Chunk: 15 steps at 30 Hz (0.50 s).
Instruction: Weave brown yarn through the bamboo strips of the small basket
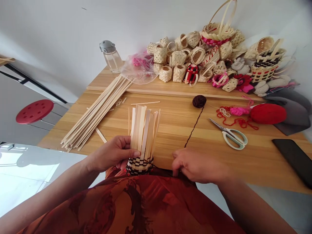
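A partly woven basket (140, 164) stands upright at the table's near edge, its pale strips fanning upward above a dark checkered band. My left hand (119, 152) is closed on its left side, with the thumb across the strips. From the basket's right side a dark yarn strand runs to my right hand (195, 165), whose fingers are pinched on it. Beyond that hand the dark brown yarn (194, 126) continues up to its ball (199, 101) on the table. The basket's bottom is hidden behind the red patterned clothing.
Scissors (230, 134) and a black phone (292, 161) lie to the right, near red yarn (268, 113). Long wooden strips (97, 112) lie left, below a bottle (112, 58). Several small woven baskets (179, 58) are piled at the back. A red stool (34, 111) stands left.
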### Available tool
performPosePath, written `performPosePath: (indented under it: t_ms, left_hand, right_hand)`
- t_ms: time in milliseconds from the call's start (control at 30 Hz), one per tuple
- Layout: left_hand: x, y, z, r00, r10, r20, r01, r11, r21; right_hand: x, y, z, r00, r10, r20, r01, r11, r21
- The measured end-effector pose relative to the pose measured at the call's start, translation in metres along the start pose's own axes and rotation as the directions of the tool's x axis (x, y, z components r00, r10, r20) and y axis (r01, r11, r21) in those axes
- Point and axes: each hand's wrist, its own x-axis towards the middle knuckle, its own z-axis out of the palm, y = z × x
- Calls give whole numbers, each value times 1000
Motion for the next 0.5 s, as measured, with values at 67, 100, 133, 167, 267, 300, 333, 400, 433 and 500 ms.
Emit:
performPosePath:
  t_ms: [67, 100, 133, 167, 267, 300, 333, 400, 433, 500]
  left_hand:
    - [-1, -2, -1, 1000, 3, -15, -3, 1000, -3]
    - [-2, -2, -1, 1000, 5, -23, -5, 1000, -4]
    - [-3, -3, -1, 1000, 4, -29, -4, 1000, 0]
    - [-4, -3, -1, 999, 0, -32, 0, 1000, 8]
    - [-6, -4, -2, 999, -12, -35, 13, 999, 35]
    - [-7, -4, -2, 999, -16, -35, 17, 999, 38]
    - [-7, -5, -3, 999, -18, -36, 20, 999, 37]
    - [-7, -5, -3, 999, -15, -38, 16, 999, 29]
    - [-7, -6, -4, 999, -10, -35, 11, 1000, 24]
    - [-5, -6, -3, 1000, 8, -25, -8, 1000, 13]
  right_hand:
    - [4, 0, 4, 1000, -13, -1, 13, 1000, -2]
    - [4, 0, 4, 1000, -17, -14, 16, 1000, -13]
    - [4, 0, 3, 1000, -16, -25, 15, 1000, -27]
    - [3, 0, 2, 999, -12, -31, 11, 999, -43]
    - [0, -1, 0, 1000, 3, -8, -4, 997, -72]
    - [0, 0, -1, 1000, 10, -2, -10, 997, -70]
    - [-1, 1, -3, 1000, 10, -4, -10, 998, -55]
    - [-5, 4, -9, 1000, -13, -27, 14, 1000, 27]
    - [-8, 7, -14, 999, -24, -46, 28, 997, 75]
    - [-16, 14, -29, 995, -45, -93, 62, 981, 185]
